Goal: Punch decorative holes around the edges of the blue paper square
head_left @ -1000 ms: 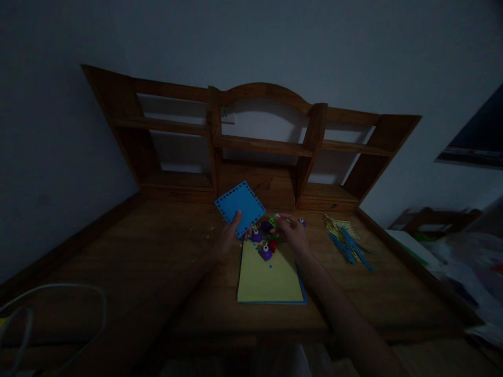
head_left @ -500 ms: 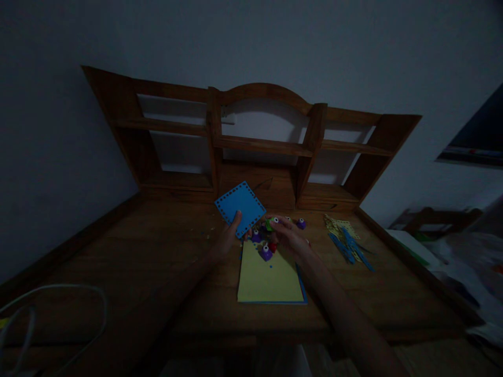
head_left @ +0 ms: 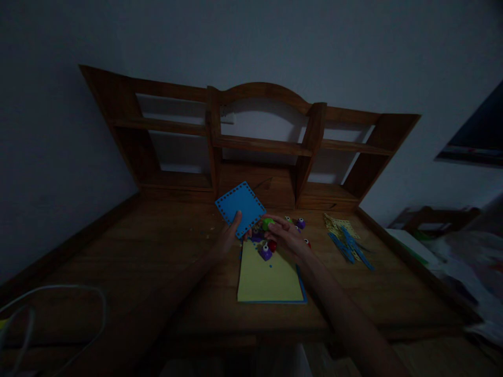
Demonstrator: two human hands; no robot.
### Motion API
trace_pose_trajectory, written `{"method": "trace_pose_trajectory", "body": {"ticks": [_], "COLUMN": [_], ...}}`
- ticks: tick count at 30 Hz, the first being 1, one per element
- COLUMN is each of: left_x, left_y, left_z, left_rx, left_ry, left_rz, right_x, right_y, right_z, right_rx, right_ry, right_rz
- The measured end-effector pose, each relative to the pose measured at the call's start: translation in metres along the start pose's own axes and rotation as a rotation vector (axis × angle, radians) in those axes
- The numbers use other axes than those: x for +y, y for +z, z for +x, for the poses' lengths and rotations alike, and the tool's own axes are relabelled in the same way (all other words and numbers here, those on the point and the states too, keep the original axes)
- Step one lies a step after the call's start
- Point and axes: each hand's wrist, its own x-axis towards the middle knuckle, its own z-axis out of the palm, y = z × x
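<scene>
My left hand (head_left: 231,229) grips a square of blue paper (head_left: 240,207), thumb on top, tilted above the desk. Rows of punched holes run along its edges. In my right hand (head_left: 283,231) a small green craft punch (head_left: 268,224) is pinched at the paper's right corner; whether the paper sits inside its slot I cannot tell. Below lies a stack of yellow paper (head_left: 269,285) with blue sheets under it. A purple punch (head_left: 265,253) and a red punch (head_left: 272,245) rest on its upper part, with tiny blue cut-outs (head_left: 270,266) about them.
Another purple punch (head_left: 301,223) stands beyond my right hand, among several others. Punched yellow scraps (head_left: 343,228) and blue strips (head_left: 349,243) lie at the right. A wooden shelf unit (head_left: 259,144) borders the back of the desk (head_left: 157,251). A white cable (head_left: 102,298) loops at the left.
The green punch has turned in my right hand, its white button now out of sight, and shifted slightly left towards the paper's corner. My left hand and the blue paper stay almost still.
</scene>
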Motion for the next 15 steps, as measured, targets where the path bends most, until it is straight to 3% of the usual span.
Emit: {"method": "trace_pose_trajectory", "body": {"ticks": [15], "left_x": [-0.0014], "left_y": [-0.0003], "left_z": [0.0], "left_rx": [0.009], "left_ry": [0.014], "left_rz": [-0.013], "right_x": [0.0016], "right_y": [0.0034], "right_z": [0.0023], "right_rx": [-0.04], "right_ry": [0.098], "right_rz": [0.087]}}
